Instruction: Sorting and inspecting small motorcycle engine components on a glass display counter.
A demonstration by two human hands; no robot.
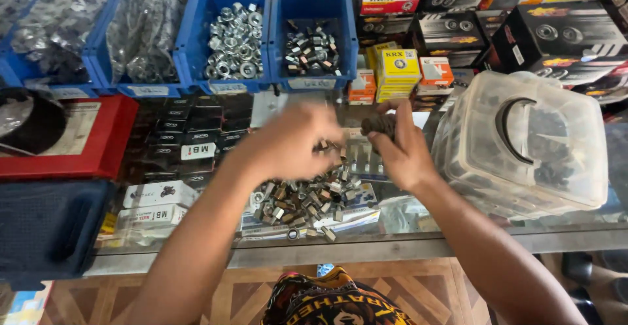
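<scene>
Head view: the left hand (288,140) is blurry, fingers curled over the pile of small metal nuts (307,197) on the glass counter (366,243); I cannot tell if it grips any. At 3 o'clock from it, the right hand (402,148) pinches a dark stack of nuts (378,126). They look hard, heavy and slippery; pinch their flat sides.

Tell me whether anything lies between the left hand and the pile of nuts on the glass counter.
Nothing visible does. The left hand hovers, blurred, right above the pile of nuts, with only open air between. The right hand is off to the side, gripping a dark stack.
</scene>
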